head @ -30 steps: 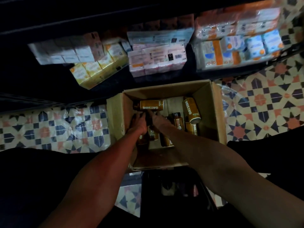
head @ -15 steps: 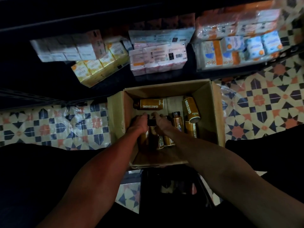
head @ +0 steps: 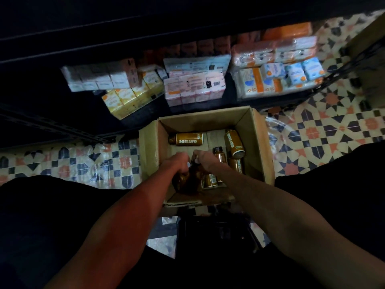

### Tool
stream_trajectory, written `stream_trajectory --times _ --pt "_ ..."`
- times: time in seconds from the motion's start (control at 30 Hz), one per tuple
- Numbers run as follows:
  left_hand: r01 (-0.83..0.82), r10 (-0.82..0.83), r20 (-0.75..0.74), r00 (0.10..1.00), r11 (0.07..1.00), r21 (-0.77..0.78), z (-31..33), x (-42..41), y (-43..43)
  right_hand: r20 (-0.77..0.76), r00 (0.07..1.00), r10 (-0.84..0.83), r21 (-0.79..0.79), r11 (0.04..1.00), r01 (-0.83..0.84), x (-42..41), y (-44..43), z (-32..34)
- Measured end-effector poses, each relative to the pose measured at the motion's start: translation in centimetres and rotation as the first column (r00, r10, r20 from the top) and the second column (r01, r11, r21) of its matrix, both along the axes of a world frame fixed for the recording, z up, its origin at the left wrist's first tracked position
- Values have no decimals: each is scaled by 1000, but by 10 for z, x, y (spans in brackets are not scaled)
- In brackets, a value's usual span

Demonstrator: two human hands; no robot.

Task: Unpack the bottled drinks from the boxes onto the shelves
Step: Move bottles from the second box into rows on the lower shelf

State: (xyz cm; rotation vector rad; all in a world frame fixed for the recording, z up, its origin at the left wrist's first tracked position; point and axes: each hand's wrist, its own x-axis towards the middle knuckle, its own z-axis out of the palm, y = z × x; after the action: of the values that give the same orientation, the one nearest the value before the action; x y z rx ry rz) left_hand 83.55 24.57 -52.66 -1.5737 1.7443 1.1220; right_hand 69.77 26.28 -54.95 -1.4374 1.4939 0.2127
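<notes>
An open cardboard box (head: 258, 142) sits on the tiled floor below a dark shelf. Inside lie several brown bottles with gold labels; one bottle (head: 187, 139) lies on its side at the back left, another bottle (head: 234, 143) leans at the right. Both hands reach into the box's near half. My left hand (head: 177, 163) curls round the top of an upright bottle (head: 184, 179). My right hand (head: 205, 160) grips the neck of a neighbouring bottle (head: 210, 180). Fingertips are partly hidden among the bottles.
The low shelf behind the box holds wrapped packs: white and yellow cartons (head: 116, 84), pink packs (head: 195, 86), orange and blue packs (head: 277, 69). Patterned floor tiles (head: 325, 130) lie on both sides. A dark object (head: 214, 232) stands just under the box's near edge.
Both hands have stayed in the box on the bottle tops, shifting slightly up with the bottles they hold. The camera view has tilted a little.
</notes>
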Motion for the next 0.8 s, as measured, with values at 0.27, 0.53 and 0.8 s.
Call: stream_trajectory --times 0.27,0.53,0.8 --pt "-12 7 -40 999 992 -125 32 6 27 13 1000 13 -149 989 -11 -12 33 36" --pt "-12 -11 -85 996 964 -266 90 -1 19 33 999 9 -313 950 1 -27 31 95" --pt "-96 -58 -278 959 856 -509 159 5 7 71 996 47 -570 822 2 -57 23 167"
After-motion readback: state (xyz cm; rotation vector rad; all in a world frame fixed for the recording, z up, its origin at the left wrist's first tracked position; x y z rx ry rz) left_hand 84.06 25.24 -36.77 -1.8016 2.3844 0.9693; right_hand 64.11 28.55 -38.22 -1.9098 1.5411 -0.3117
